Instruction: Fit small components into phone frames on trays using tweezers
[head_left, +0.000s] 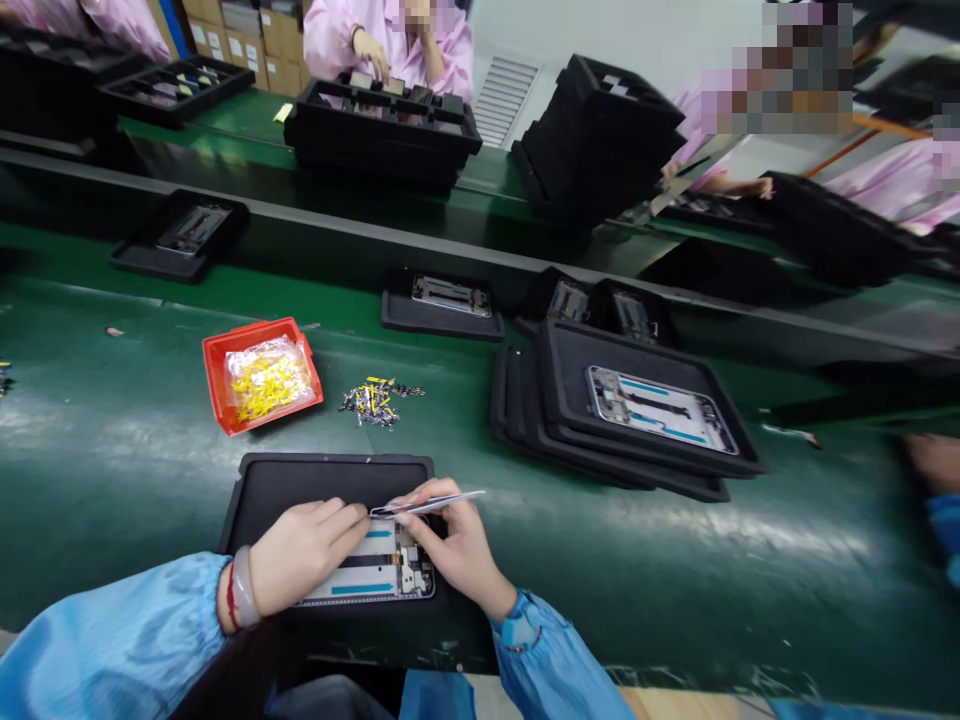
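Observation:
An opened phone body (367, 575), with blue strips and bare circuit parts, lies in a black foam tray (322, 480) in front of me. My left hand (304, 550) is closed over the phone's left part, its fingertips pressed together at the upper edge beside the tweezer tips. In my right hand (457, 545) is a pair of silver tweezers (431, 503), pinched between thumb and fingers and held almost level above the phone's upper right. Whatever the tips touch is too small to make out.
A red bin (211, 385) holds a bag of small yellow parts; a loose pile (375, 400) of similar parts lies beside it. Stacked trays (525, 410) bear another opened phone (660, 405) at right. More trays sit along the belt (315, 290), and co-workers in pink sleeves work beyond.

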